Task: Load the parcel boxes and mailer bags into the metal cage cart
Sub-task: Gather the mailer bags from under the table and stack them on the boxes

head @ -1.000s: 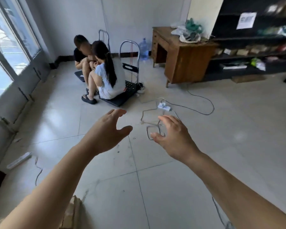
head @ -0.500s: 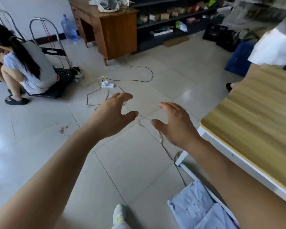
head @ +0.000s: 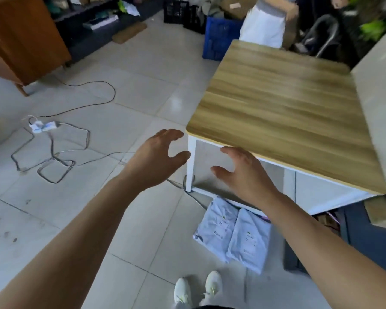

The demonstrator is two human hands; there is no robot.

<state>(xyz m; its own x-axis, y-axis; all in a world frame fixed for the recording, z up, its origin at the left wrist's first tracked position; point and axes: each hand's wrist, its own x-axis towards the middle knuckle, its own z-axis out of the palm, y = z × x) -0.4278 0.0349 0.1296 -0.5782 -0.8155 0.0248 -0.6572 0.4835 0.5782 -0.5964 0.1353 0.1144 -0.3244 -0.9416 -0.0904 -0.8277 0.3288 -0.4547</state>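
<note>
Presently holding nothing in left hand [head: 154, 157] or right hand [head: 243, 172], fingers loosely spread. Noted two mailer bags [head: 232, 235] on floor [head: 143, 85] at 5 o'clock, by bench [head: 288, 103] foot. Cage cart unseen; bags judged unloaded.

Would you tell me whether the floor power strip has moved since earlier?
No: the power strip keeps its place near the wooden desk; only the camera turned.
</note>
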